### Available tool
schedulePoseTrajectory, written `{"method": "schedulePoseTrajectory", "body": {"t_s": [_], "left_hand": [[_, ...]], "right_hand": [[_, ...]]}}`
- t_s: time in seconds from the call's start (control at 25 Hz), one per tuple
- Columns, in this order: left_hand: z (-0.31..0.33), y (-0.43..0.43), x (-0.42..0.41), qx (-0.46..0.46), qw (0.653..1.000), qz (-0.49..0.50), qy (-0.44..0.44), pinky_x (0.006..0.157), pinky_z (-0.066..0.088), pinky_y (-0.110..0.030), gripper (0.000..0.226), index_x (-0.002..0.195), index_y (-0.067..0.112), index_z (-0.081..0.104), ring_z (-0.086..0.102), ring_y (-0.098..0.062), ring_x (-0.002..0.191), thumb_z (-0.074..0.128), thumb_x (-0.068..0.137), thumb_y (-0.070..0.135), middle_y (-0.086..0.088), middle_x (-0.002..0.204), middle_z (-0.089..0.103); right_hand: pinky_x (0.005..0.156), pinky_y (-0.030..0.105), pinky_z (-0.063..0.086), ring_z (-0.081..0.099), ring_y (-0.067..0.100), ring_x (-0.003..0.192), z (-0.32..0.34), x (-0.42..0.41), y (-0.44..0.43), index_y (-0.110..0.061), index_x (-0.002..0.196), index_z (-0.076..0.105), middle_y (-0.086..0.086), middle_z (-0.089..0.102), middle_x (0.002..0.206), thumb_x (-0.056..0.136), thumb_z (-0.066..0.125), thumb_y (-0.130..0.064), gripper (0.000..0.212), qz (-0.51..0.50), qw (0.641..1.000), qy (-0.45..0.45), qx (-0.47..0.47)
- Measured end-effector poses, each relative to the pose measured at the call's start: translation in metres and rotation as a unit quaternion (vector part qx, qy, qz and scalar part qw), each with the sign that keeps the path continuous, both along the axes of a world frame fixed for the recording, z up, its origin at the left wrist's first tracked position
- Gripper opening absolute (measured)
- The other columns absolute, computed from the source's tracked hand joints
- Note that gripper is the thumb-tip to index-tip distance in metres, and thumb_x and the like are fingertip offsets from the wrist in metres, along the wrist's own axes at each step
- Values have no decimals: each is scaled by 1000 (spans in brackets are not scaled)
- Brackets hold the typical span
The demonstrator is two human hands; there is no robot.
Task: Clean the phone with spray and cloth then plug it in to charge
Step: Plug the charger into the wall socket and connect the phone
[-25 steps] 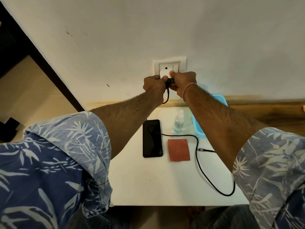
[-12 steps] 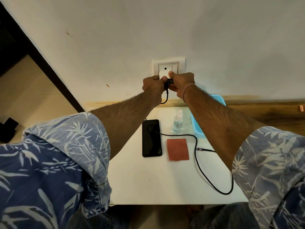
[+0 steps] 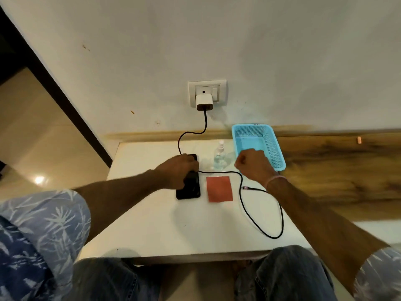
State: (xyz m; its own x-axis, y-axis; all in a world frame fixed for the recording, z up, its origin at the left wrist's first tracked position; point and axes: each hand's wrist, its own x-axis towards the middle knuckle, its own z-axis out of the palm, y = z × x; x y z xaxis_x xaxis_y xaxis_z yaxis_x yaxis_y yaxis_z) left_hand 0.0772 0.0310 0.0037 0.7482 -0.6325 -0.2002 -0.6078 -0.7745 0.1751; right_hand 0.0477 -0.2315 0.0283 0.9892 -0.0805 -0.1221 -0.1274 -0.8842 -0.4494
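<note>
Both hands come off the wall charger [image 3: 204,102], now plugged in. Left hand [image 3: 178,170] grips the phone [image 3: 191,191] near the counter's [image 3: 173,231] far edge; right hand [image 3: 253,164] hovers, fingers curled and empty. Cable [image 3: 205,120] into the phone looks next.

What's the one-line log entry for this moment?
charger: in wall socket | left hand: grips phone | right hand: curled, empty | cable end: on table, unplugged

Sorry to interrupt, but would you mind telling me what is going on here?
A person is setting a phone to charge. The charger sits in the wall socket; its cable lies on the table, free end not yet in the phone, which the left hand holds. The right hand hovers curled, empty, near the spray bottle.
</note>
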Motion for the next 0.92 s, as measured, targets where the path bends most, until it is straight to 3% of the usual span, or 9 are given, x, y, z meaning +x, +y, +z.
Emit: {"method": "schedulePoseTrajectory", "body": {"t_s": [0.08,0.16,0.24,0.36,0.52,0.68,0.84,0.92], "left_hand": [[-16,5,-10,118,986,-108,-51,99,42,-37,86,146,23,41,40,-27,129,76,70,8,-5,146,41],[-23,6,-10,184,968,-150,-84,110,36,-41,104,157,29,23,25,-31,142,80,72,11,-8,162,21],[-27,4,-11,233,951,-176,-97,115,30,-44,109,159,32,13,15,-35,148,79,75,11,-9,166,9],[-31,1,-11,268,933,-206,-120,118,25,-45,104,159,26,16,16,-36,149,78,77,12,-11,166,11],[-28,0,-5,225,923,-260,-171,117,27,-47,76,146,20,39,29,-35,145,75,80,9,-11,161,30],[-21,7,0,185,936,-260,-146,118,23,-45,87,151,23,35,26,-32,147,80,76,18,-4,162,31],[-5,16,-11,31,980,-175,-94,122,18,-42,96,152,19,37,23,-28,149,84,68,23,-2,158,38],[1,22,-19,-81,990,-103,-58,121,22,-39,93,150,15,38,27,-27,147,86,71,25,-4,154,42]], "right_hand": [[81,35,50,62,33,100,-27,-20,-14,-12,97,71,13,69,100,85,59,-12,17,22,996,35,-81],[86,35,50,58,30,107,-49,-34,-24,-11,107,68,12,66,110,82,62,-8,26,30,993,37,-105],[87,37,47,52,28,109,-67,-43,-29,-15,111,64,8,62,112,83,59,-9,29,35,985,26,-166],[87,37,39,49,25,105,-83,-50,-28,-21,105,64,3,60,107,84,59,-12,23,19,979,-6,-204],[88,38,33,50,23,101,-87,-55,-29,-22,99,63,0,60,101,86,59,-9,18,-6,987,-32,-155],[81,35,30,57,20,91,-69,-59,-24,-24,89,58,-5,65,88,89,59,-9,15,-13,993,-96,-72],[79,36,49,62,17,88,-42,-63,-10,-18,92,64,-3,67,90,89,62,-6,13,40,982,-145,116],[79,29,52,63,10,86,-27,-67,0,-19,91,66,-5,68,89,88,64,-6,14,50,969,-167,176]]}}
